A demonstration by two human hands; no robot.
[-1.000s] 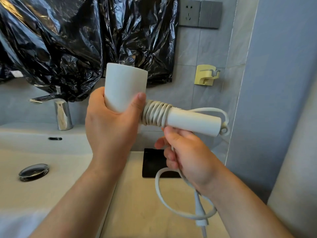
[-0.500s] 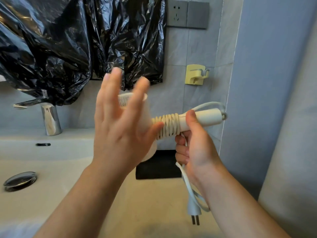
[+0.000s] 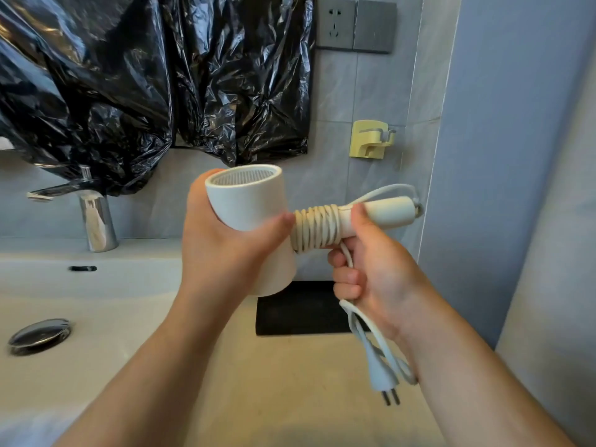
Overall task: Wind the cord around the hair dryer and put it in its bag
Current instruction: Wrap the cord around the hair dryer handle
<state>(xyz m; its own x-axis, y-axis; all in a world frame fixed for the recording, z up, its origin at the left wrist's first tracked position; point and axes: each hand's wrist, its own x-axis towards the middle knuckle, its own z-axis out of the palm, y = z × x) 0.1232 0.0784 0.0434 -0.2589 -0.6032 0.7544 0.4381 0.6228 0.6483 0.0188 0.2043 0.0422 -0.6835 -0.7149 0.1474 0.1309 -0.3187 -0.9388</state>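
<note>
I hold a white hair dryer (image 3: 250, 201) in front of me above the counter, its mesh end up and its handle pointing right. My left hand (image 3: 222, 250) grips the barrel from behind and below. Several turns of white cord (image 3: 317, 229) sit wound on the handle next to the barrel. My right hand (image 3: 374, 269) is closed around the handle under the coil, thumb on top, with the loose cord running through the fist. The cord's free end hangs below that hand in a loop and ends in a plug (image 3: 383, 380). A flat black bag (image 3: 300, 309) lies on the counter beneath the dryer.
A white basin with a chrome drain (image 3: 38, 335) and a chrome tap (image 3: 96, 221) lies to the left. Black plastic sheeting (image 3: 145, 75) hangs on the wall above. A wall socket (image 3: 335, 24) and a yellow holder (image 3: 369, 138) are on the tiles. A blue wall (image 3: 516, 156) closes the right side.
My left hand, which was off the barrel with fingers spread half a second ago, is back on it. The coil on the handle has grown and the hanging cord is shorter.
</note>
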